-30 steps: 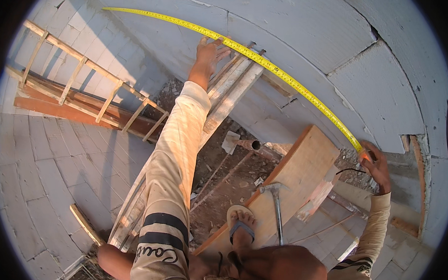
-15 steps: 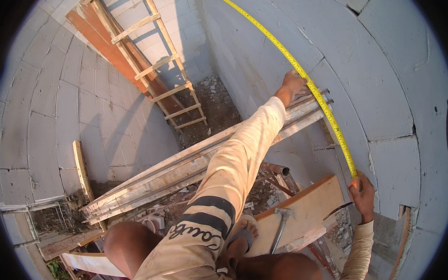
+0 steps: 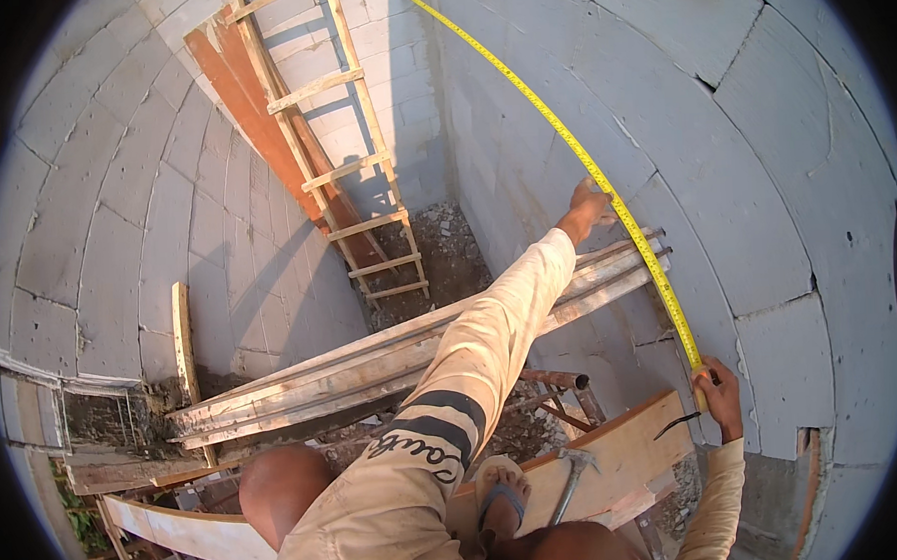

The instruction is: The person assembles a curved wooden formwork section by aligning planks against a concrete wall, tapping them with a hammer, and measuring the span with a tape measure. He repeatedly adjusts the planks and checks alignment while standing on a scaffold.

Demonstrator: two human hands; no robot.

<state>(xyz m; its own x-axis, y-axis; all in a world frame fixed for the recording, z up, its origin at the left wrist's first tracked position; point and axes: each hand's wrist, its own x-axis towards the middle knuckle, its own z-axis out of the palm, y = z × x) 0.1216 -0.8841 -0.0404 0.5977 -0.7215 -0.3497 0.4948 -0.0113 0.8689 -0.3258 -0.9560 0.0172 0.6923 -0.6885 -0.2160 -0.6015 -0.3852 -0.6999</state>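
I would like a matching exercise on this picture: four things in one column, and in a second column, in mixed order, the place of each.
Things:
1. yellow measuring tape
2. wooden ladder
3. steel claw hammer
4. left hand

Places:
a. lying on the wooden board near the sandalled foot
b. pressed on the tape at the grey block wall
c. leaning in the far corner
d. stretched slanting along the wall, down to the right hand

Pairs: 1-d, 2-c, 3-a, 4-b

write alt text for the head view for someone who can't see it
A person's left hand and right hand press a yellow tape measure against a grey block wall, above a plank platform with a hammer; a wooden ladder leans opposite.
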